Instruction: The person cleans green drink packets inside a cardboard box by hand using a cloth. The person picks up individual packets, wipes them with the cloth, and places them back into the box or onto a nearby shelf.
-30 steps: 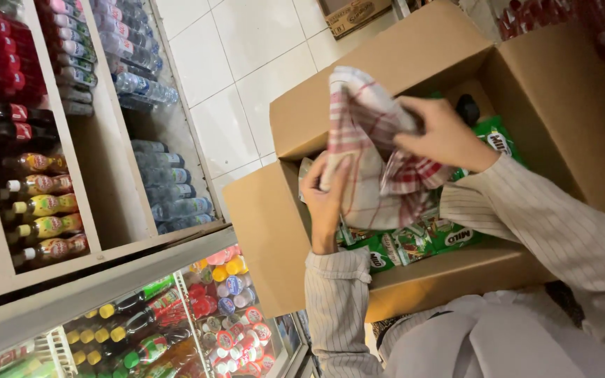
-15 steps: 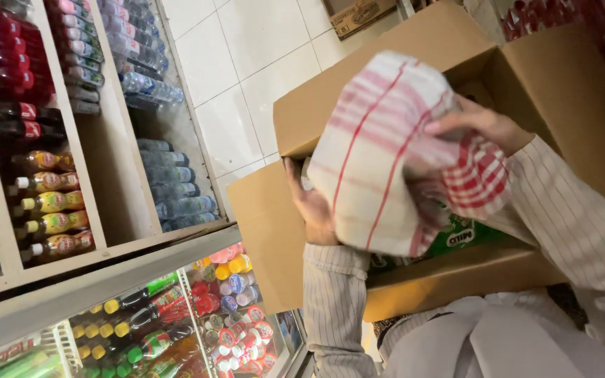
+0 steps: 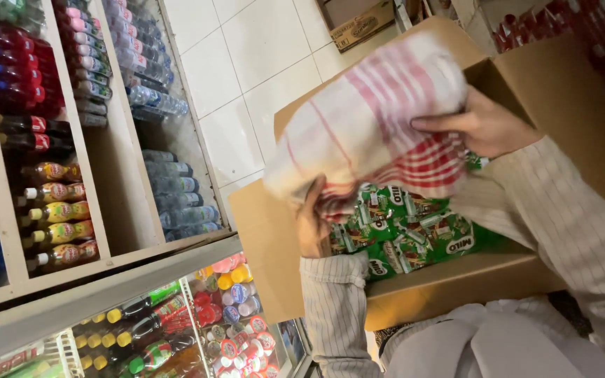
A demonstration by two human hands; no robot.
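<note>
A red-and-white checked cloth (image 3: pixel 372 126) is spread wide over an open cardboard box (image 3: pixel 561 91). My right hand (image 3: pixel 481 126) grips the cloth at its upper right side. My left hand (image 3: pixel 311 224) holds the cloth's lower left corner, partly hidden under it. Inside the box, below the cloth, lie several green drink cartons (image 3: pixel 414 234). The cloth is blurred and covers much of the box's inside.
Wooden shelves (image 3: pixel 117 210) on the left hold rows of bottled drinks. A glass-fronted cooler (image 3: pixel 176 329) with bottles and cans stands below them. White tiled floor (image 3: pixel 246 63) runs past the box, with another cardboard box (image 3: pixel 355 21) further off.
The cloth was bunched down inside the box; both hands have lifted it and spread it out wide above the cartons. The camera view has barely shifted.
</note>
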